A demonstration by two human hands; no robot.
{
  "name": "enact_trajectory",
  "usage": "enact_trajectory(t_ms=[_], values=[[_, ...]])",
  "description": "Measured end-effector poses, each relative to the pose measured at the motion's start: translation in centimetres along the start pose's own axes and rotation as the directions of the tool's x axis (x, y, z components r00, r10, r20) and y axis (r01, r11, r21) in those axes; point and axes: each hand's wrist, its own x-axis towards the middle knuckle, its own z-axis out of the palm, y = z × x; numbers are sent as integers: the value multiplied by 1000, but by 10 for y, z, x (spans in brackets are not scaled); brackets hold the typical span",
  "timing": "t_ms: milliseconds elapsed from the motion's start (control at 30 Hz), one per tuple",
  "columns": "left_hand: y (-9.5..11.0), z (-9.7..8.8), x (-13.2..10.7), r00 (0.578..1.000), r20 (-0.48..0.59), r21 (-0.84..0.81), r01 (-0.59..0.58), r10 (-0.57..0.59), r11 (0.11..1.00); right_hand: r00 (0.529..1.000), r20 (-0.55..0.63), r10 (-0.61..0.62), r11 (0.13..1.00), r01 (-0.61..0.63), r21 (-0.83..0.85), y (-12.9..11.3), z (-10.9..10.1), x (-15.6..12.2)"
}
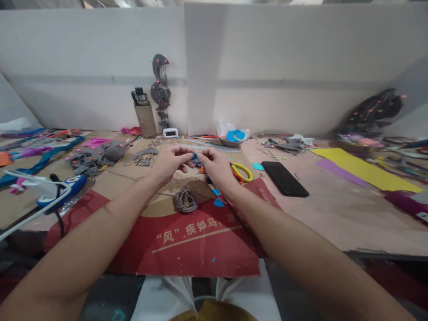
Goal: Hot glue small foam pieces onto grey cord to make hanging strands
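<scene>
A red cardboard sheet with pale printed lettering is covering the near edge of the pinkish-brown worktop; a loose coil of thin grey cord is lying just beyond the lettering. Farther off, the left hand and right hand are meeting, both pinching a small dark-blue piece between their fingertips, above the worktop. With so little surface being gripped, the piece is probably risking a slip; uneven pulling could be bending it. A yellow loop-shaped handle is lying just right, possibly risking a snag.
</scene>
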Motion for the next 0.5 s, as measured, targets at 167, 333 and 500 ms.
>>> enact_trajectory(t_ms=[167, 333, 500], values=[[5, -5, 1, 991, -77, 43, -105, 108, 994, 994, 68, -84, 990, 91, -108, -4, -7, 3], [10, -15, 5, 964, -192, 89, -167, 181, 982, 998, -13, -59, 775, 38, -631, -20, -35, 12], [12, -24, 8, 947, -258, 83, -174, 190, 981, 935, 158, 317, 440, 3, -898, -11, -33, 6]])
